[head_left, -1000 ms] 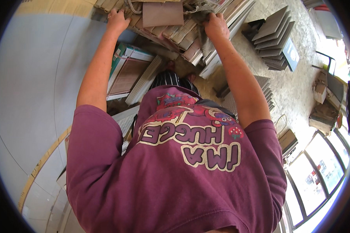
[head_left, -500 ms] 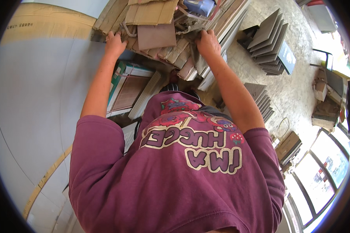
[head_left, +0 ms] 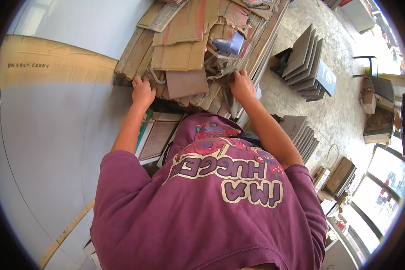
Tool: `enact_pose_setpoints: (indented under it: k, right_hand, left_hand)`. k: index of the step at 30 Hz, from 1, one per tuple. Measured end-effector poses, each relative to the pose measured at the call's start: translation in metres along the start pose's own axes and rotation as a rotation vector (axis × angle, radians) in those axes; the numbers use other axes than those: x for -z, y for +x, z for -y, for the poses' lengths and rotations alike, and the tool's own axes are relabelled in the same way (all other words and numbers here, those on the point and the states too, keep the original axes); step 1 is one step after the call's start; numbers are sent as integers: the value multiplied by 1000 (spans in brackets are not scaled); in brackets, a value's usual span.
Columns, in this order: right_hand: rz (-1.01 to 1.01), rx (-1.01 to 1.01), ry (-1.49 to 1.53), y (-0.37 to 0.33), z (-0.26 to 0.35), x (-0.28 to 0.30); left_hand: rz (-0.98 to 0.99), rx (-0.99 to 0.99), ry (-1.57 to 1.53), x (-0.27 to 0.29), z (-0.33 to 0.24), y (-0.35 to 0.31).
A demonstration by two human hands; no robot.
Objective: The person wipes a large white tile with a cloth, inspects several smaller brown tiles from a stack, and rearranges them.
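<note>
A stack of flattened cardboard sheets (head_left: pixel 189 54) lies just ahead of both hands, its long axis running away from the person. The left hand (head_left: pixel 142 91) grips its near left corner, fingers curled under the edge. The right hand (head_left: pixel 241 85) clasps the near right edge. Grey tiles (head_left: pixel 308 63) lean farther right, on the floor.

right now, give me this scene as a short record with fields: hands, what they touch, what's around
left hand: left hand grips the left end of the stack of flattened brown cardboard pieces
right hand: right hand grips the stack's right side
on the stack: pale blue plastic object
below the stack: flat boxed tiles
right: leaning dark grey square tiles on the concrete floor
left: large pale grey board
</note>
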State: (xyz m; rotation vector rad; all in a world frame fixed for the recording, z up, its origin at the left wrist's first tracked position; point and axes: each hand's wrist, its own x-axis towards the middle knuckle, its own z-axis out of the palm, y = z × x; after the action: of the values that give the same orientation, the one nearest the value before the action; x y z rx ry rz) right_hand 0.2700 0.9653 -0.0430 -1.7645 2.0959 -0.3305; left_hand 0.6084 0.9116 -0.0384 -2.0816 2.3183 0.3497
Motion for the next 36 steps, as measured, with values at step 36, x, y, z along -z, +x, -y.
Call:
enact_pose_setpoints:
  k: [36]
  right_hand:
    - [103,-39,76,14,-5,9]
  left_hand:
    - [126,-63,-455,50,14,157]
